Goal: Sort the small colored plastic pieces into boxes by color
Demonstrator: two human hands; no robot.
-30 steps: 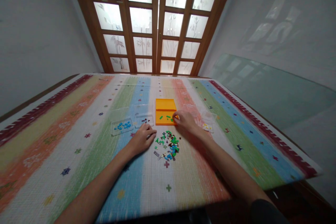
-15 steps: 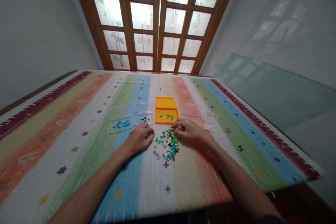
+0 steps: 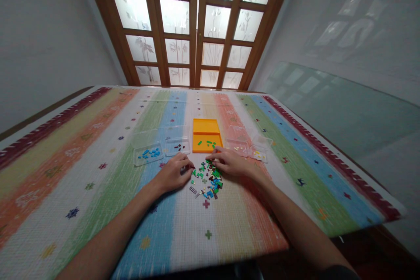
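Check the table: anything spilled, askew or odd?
Only the loose pile of small mixed-colour pieces, lying on the striped cloth between the left hand and right hand, outside the trays. The orange tray and the clear trays beside it sit level in a row; nothing looks tipped or damaged.

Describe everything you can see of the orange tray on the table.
The orange tray looks like smooth plastic, rectangular, lying flat on the striped tablecloth between clear trays. A ridge splits it: the far half bare, the near half holding a few green pieces. The right hand lies just before its near edge; whether it touches is unclear.
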